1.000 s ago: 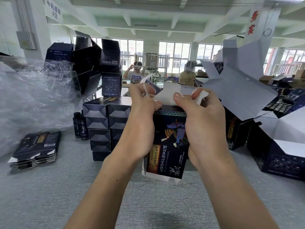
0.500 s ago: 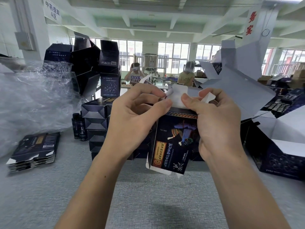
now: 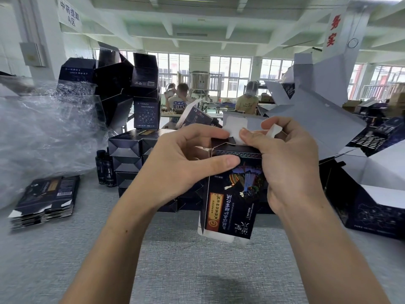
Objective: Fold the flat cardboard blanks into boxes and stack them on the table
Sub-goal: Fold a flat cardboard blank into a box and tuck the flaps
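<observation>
I hold a dark printed cardboard box [image 3: 232, 202] upright above the grey table [image 3: 197, 270], its print upside down. My left hand [image 3: 186, 163] grips its upper left side, thumb across the front edge and fingers on the top. My right hand [image 3: 289, 163] grips the upper right side and pinches a white top flap [image 3: 235, 128] down with the thumb. The box's bottom flaps hang open. A stack of folded dark boxes [image 3: 127, 159] stands behind my left hand. A pile of flat blanks [image 3: 46, 200] lies at the left.
Crumpled clear plastic wrap [image 3: 43, 132] fills the left. Two small dark bottles [image 3: 106, 170] stand beside the stack. Larger open dark cartons [image 3: 122, 88] tower at the back, more with white insides [image 3: 359, 172] at the right. Two people sit at a far table.
The box has turned slightly and sits lower in view. My thumbs have pushed the white top flap further down toward the box opening.
</observation>
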